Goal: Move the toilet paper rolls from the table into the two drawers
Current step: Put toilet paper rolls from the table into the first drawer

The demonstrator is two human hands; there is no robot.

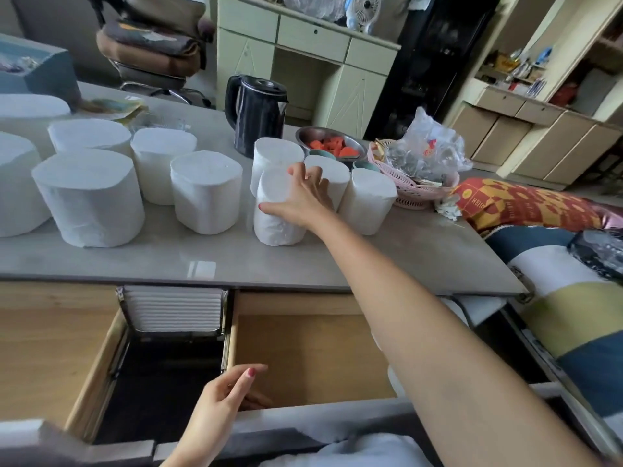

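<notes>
Stretching across the middle is the grey desk (236, 261), with many white toilet paper rolls (91, 197) standing on it. 6 big-looking rolls stand on the left side. 4 more stand close together near the middle.

Below the desk edge, 2 wooden drawers are pulled open. The left drawer (50, 348) shows a bare wooden bottom, and so does the right drawer (310, 358). No rolls are in them.

At the back of the desk stands a black kettle (256, 114). Beside it is a metal bowl (332, 143) with orange pieces in it, and a pink basket (414, 193) with a clear plastic bag on top.

The right hand (300, 200) reaches over the desk to the front roll (278, 210) of the 4. Its thumb and fingers (315, 173) are wrapped around the upper part of that roll, holding it while it stands on the desk.

The left hand (226, 396) is low down at the front corner of the right drawer. Its fingers are loosely curled over the drawer's edge.
</notes>
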